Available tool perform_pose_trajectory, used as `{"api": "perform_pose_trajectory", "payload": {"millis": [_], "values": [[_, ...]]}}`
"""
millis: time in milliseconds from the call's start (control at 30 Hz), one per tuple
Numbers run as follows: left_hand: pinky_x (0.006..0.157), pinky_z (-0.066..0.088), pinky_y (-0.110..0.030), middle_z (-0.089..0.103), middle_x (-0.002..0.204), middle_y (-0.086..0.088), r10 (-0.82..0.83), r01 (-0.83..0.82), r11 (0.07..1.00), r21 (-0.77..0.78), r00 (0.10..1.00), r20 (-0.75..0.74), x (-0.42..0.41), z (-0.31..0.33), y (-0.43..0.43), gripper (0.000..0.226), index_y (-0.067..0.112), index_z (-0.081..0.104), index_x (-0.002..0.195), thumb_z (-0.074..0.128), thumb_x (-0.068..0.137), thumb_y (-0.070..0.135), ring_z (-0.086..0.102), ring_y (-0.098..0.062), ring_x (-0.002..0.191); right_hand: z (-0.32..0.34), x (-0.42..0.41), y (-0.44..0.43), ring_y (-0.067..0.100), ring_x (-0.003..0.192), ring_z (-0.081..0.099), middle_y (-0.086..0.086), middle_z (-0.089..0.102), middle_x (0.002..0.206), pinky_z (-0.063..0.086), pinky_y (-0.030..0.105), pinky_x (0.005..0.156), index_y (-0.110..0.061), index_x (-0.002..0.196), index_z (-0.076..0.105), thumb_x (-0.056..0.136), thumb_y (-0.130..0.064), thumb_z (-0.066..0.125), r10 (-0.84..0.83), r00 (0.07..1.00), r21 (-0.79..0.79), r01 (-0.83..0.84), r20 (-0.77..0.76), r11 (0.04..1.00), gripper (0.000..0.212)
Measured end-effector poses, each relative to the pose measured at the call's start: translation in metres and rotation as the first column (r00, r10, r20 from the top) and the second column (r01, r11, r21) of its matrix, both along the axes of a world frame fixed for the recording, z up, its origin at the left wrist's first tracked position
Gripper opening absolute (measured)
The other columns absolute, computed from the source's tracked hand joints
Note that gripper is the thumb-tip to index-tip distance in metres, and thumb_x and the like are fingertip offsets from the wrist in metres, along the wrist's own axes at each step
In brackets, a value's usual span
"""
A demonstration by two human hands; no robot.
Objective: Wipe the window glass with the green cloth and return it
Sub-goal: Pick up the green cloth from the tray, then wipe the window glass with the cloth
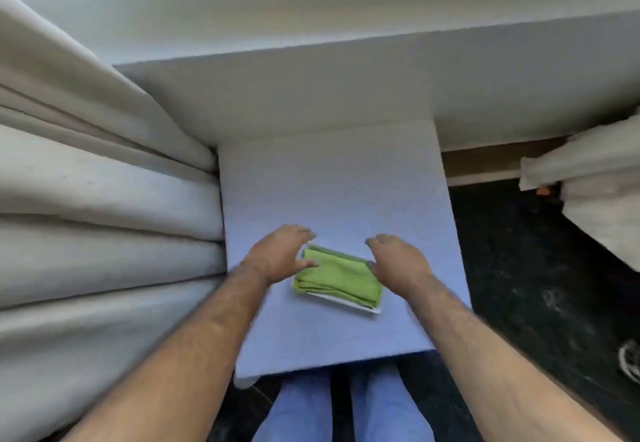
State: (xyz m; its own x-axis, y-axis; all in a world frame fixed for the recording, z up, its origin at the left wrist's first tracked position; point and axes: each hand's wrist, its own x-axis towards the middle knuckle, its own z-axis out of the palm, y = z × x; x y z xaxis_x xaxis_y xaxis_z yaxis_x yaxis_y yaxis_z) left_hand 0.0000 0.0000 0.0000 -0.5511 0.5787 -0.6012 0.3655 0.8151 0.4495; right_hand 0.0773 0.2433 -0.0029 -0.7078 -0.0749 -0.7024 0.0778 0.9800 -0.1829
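A folded green cloth (337, 279) lies on a small white tray (360, 307) in the middle of a pale blue-white table top (332, 185). My left hand (280, 254) hovers at the cloth's left end with fingers spread, its thumb over the cloth's upper left corner. Over the right end floats my right hand (398, 261), fingers curved and apart. Neither hand grips the cloth. The window glass is not visible here.
White curtain folds (104, 206) press against the table's left side. A white ledge (346, 92) runs behind the table. Dark floor (536, 268) lies to the right, with more white fabric (595, 182) at the right edge. My blue trouser legs (304, 407) show below the table.
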Motion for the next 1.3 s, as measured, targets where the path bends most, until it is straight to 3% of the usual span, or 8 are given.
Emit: {"api": "perform_pose_trajectory", "payload": {"millis": [167, 333, 467, 567, 633, 800, 1033, 1300], "values": [[0.115, 0.043, -0.039, 0.055, 0.153, -0.007, -0.138, 0.135, 0.986, -0.096, 0.990, -0.020, 0.025, -0.095, 0.013, 0.054, 0.014, 0.056, 0.145, 0.068, 0.096, 0.035, 0.048, -0.029, 0.143, -0.085, 0.048, 0.004, 0.034, 0.123, 0.058, 0.010, 0.060, 0.129, 0.057, 0.045, 0.093, -0.010, 0.129, 0.059, 0.100, -0.021, 0.055, -0.031, 0.999, 0.042, 0.030, 0.018, 0.999, 0.031], [0.077, 0.056, -0.042, 0.075, 0.112, -0.012, -0.276, 0.222, 0.948, -0.228, 0.930, -0.242, 0.045, -0.141, 0.020, 0.036, 0.009, 0.072, 0.114, 0.079, 0.080, 0.015, 0.069, -0.037, 0.099, -0.127, 0.066, 0.000, 0.035, 0.089, 0.067, 0.012, 0.068, 0.100, 0.055, 0.040, 0.061, -0.006, 0.100, 0.069, 0.077, -0.006, 0.080, 0.042, 0.995, 0.140, -0.030, -0.086, 0.990, 0.026], [0.094, 0.046, -0.044, 0.067, 0.124, -0.007, -0.210, 0.155, 0.951, -0.269, 0.959, -0.189, 0.047, -0.145, 0.033, 0.030, 0.015, 0.064, 0.122, 0.063, 0.094, 0.022, 0.058, -0.033, 0.118, -0.138, 0.066, -0.007, 0.032, 0.067, 0.064, 0.008, 0.065, 0.076, 0.044, 0.032, 0.052, -0.011, 0.077, 0.070, 0.050, 0.004, 0.088, 0.048, 0.983, 0.187, -0.015, -0.175, 0.982, 0.036], [0.101, 0.043, -0.045, 0.065, 0.124, -0.005, -0.133, 0.096, 0.950, -0.297, 0.985, -0.107, 0.037, -0.125, 0.039, 0.026, 0.020, 0.068, 0.118, 0.061, 0.094, 0.028, 0.054, -0.030, 0.124, -0.115, 0.046, -0.011, 0.034, 0.096, 0.063, 0.009, 0.064, 0.098, 0.039, 0.037, 0.072, -0.011, 0.093, 0.070, 0.076, 0.004, 0.069, 0.010, 0.994, 0.142, 0.006, -0.106, 0.990, 0.023], [0.101, 0.043, -0.044, 0.063, 0.122, -0.005, -0.071, 0.050, 0.957, -0.287, 0.996, -0.063, 0.024, -0.101, 0.039, 0.026, 0.022, 0.068, 0.118, 0.061, 0.094, 0.029, 0.054, -0.029, 0.124, -0.091, 0.030, -0.008, 0.032, 0.103, 0.059, 0.006, 0.058, 0.100, 0.036, 0.038, 0.078, -0.017, 0.101, 0.065, 0.085, 0.000, 0.059, 0.001, 0.996, 0.117, 0.009, -0.084, 0.993, 0.024], [0.073, 0.043, -0.037, 0.067, 0.115, -0.009, 0.104, -0.104, 0.964, -0.243, 0.994, -0.011, -0.021, -0.022, 0.038, 0.016, 0.022, 0.056, 0.113, 0.054, 0.097, 0.023, 0.063, -0.034, 0.103, -0.006, -0.027, 0.008, 0.034, 0.086, 0.061, 0.005, 0.062, 0.094, 0.036, 0.032, 0.059, -0.015, 0.100, 0.054, 0.088, -0.005, 0.058, -0.120, 0.990, 0.019, 0.122, -0.069, 0.992, 0.016], [0.087, 0.052, -0.033, 0.073, 0.116, -0.013, 0.201, -0.215, 0.973, -0.087, 0.969, -0.144, -0.108, 0.166, 0.036, 0.027, 0.013, 0.068, 0.114, 0.069, 0.087, 0.008, 0.067, -0.032, 0.110, 0.182, -0.126, 0.033, 0.037, 0.113, 0.065, 0.014, 0.069, 0.118, 0.057, 0.043, 0.087, -0.013, 0.122, 0.063, 0.087, -0.012, 0.066, -0.044, 0.954, -0.052, 0.030, -0.296, 0.998, 0.035], [0.091, 0.049, -0.026, 0.074, 0.108, -0.009, 0.399, -0.332, 0.915, 0.229, 0.830, -0.390, -0.184, 0.435, 0.023, 0.030, 0.011, 0.077, 0.115, 0.079, 0.085, 0.010, 0.066, -0.024, 0.101, 0.439, -0.211, 0.037, 0.036, 0.098, 0.069, 0.014, 0.074, 0.106, 0.062, 0.044, 0.088, -0.014, 0.107, 0.078, 0.087, -0.010, 0.063, 0.054, 0.751, 0.032, -0.043, -0.658, 0.999, 0.026]]}}
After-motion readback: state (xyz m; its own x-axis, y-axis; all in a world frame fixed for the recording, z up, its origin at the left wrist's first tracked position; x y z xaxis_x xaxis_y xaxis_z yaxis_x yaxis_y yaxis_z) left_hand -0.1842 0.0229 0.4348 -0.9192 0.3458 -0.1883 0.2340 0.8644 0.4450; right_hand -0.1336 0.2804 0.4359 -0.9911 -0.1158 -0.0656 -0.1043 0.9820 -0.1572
